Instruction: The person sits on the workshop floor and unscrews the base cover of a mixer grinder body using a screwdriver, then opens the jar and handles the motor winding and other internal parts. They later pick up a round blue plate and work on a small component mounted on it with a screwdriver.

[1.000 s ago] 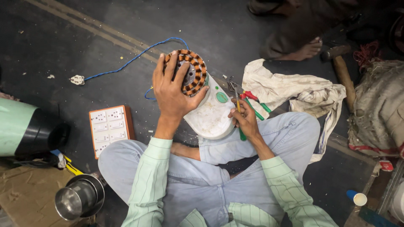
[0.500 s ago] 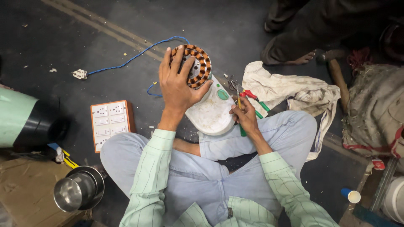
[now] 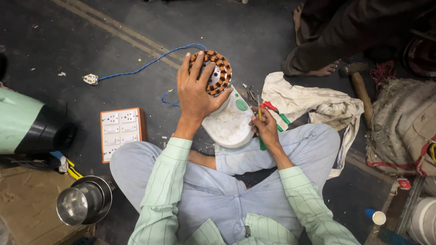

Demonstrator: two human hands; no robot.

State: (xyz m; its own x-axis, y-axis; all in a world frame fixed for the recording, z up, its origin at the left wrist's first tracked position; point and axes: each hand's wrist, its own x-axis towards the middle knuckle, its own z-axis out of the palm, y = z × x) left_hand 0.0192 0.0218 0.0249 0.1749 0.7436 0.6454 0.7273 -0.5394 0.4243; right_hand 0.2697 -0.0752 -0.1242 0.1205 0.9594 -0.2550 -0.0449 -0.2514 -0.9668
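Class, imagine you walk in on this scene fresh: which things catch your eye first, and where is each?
The ring of copper motor windings stands out at centre top, with the left hand spread over it above a white casing. Just right of it, the right hand grips a green-handled screwdriver. On the dark floor to the left lies an orange-framed switch board, with a blue wire trailing beyond it.

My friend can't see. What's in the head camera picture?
A person sitting cross-legged on a dark floor grips a round copper-wound motor part with the left hand, above a white casing. The right hand holds a green-handled screwdriver.
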